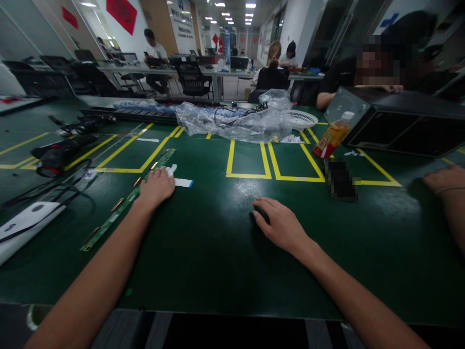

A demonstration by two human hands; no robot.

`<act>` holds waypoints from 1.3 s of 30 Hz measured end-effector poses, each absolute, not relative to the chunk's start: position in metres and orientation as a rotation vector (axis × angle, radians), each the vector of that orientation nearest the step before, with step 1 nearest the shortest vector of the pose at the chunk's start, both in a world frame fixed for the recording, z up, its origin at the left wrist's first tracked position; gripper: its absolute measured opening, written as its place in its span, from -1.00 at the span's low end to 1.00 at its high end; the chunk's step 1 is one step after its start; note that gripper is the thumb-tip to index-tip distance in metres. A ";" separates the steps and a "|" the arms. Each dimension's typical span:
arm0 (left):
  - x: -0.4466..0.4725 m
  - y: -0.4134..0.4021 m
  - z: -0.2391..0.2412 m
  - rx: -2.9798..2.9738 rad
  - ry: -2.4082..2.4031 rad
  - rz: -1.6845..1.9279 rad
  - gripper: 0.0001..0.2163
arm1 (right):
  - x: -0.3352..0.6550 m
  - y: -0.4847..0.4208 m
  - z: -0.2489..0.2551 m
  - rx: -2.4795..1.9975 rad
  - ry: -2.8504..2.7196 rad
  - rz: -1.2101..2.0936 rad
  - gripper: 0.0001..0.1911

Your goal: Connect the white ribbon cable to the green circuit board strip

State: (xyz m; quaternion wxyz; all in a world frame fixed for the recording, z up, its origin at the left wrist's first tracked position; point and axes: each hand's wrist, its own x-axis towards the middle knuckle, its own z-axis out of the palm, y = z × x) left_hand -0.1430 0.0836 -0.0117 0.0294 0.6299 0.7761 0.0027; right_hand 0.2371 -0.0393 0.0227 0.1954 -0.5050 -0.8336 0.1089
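My left hand lies on the green table, its fingers curled over something small and white beside a white flat ribbon cable. It rests on the upper end of a long narrow green circuit board strip that runs diagonally toward the near left. My right hand lies palm down at mid-table, fingers bent over a small dark object that is mostly hidden.
Yellow tape rectangles mark the table. Crumpled clear plastic, a white round fan grille, an orange bottle, a black box and a dark phone lie beyond. Cables and tools are left. Another person's hand rests at right.
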 end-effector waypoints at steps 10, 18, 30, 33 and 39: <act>-0.157 0.084 -0.012 1.776 2.441 0.077 -0.30 | 0.236 -0.039 0.023 -1.397 -2.342 0.345 -0.68; -0.129 0.079 -0.011 2.136 2.296 -0.030 -0.32 | 0.237 -0.039 0.023 -1.392 -2.327 0.353 -0.68; -0.009 0.021 -0.002 2.825 1.148 0.016 -0.38 | 0.224 -0.043 0.008 -1.381 -2.562 0.289 -0.40; -0.041 0.040 -0.003 2.655 1.600 0.012 -0.37 | 0.226 -0.044 0.007 -1.386 -2.563 0.272 -0.44; -0.136 0.071 -0.004 2.009 2.419 0.093 -0.28 | 0.229 -0.043 0.011 -1.378 -2.532 0.251 -0.43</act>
